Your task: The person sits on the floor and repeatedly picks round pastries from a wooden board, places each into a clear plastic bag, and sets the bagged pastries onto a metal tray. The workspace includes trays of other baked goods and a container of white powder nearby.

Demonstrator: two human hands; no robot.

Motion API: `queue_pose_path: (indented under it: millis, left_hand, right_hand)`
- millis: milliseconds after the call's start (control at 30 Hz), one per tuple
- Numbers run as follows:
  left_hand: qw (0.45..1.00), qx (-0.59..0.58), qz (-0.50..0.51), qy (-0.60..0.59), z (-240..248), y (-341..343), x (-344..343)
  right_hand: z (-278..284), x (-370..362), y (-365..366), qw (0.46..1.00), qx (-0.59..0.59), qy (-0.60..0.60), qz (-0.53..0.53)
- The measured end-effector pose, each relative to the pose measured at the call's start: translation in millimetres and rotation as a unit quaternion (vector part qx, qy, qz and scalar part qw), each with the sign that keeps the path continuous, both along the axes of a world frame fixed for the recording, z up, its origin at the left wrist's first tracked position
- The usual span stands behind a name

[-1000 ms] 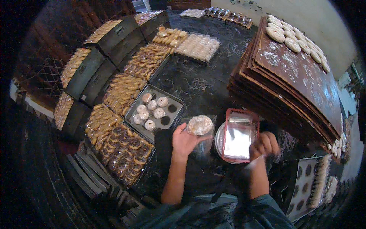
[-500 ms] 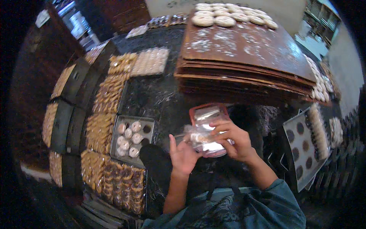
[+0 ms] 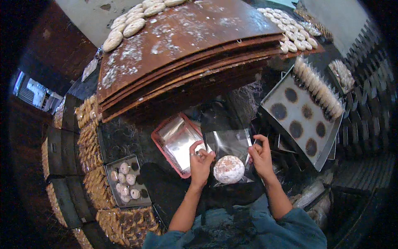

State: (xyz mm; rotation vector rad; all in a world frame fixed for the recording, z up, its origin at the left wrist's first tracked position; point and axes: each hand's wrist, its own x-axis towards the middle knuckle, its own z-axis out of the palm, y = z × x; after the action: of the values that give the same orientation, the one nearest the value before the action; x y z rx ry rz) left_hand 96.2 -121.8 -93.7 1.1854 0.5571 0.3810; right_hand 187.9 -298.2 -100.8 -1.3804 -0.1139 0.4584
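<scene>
Fingers of the left hand (image 3: 200, 167) are pinched on the left edge of a clear bag (image 3: 228, 142), and those of the right hand (image 3: 262, 159) are clamped on its right edge, so that the film is spread flat between them. One large dusted doughnut (image 3: 229, 170) lies low in the clear bag, pale at its rim and brown toward the middle; it sits between the two wrists, before the wearer's teal shirt (image 3: 259, 218). Dark markings on the shirt cannot be read. Just left of the left hand, a red basket (image 3: 158, 141) holds a stack of shiny film (image 3: 180, 139); any print on it is too small to tell. Further left on the dark table (image 3: 120, 143), a metal tray (image 3: 134, 204) carries small sugared doughnuts (image 3: 131, 179), beside clear-wrapped pastries (image 3: 97, 186) whose labelling, if any, is not legible at this distance. Beyond the hands stands a pile of floured brown boards (image 3: 195, 37) bearing pale dough rings (image 3: 134, 27). At right, a tilted baking sheet (image 3: 292, 113) shows round dark stains and a row of wrapped pale pieces (image 3: 317, 87).
</scene>
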Motion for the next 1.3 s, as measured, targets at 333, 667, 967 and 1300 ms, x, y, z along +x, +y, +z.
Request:
queue_pose_path:
  millis: [333, 667, 967, 1300]
  left_hand:
    - [0.975, -0.215, 0.035, 0.037, 9.7, 2.2, 15.8]
    - [0.992, 0.048, -0.034, 0.115, 27.4, -2.3, -21.3]
    - [0.976, -0.017, 0.17, 0.132, -10.8, -34.7, -4.6]
    - [0.97, -0.159, 0.137, 0.12, -20.9, -28.7, -19.1]
  right_hand:
    - [1.7, 7.6, 7.6, 0.996, 0.04, 0.075, 0.026]
    - [12.0, -4.2, -15.6, 0.973, -0.154, -0.156, 0.068]
    - [-19.4, -27.4, -1.7, 0.902, -0.272, -0.33, -0.061]
    - [9.1, -25.5, -4.0, 0.808, -0.373, -0.449, 0.083]
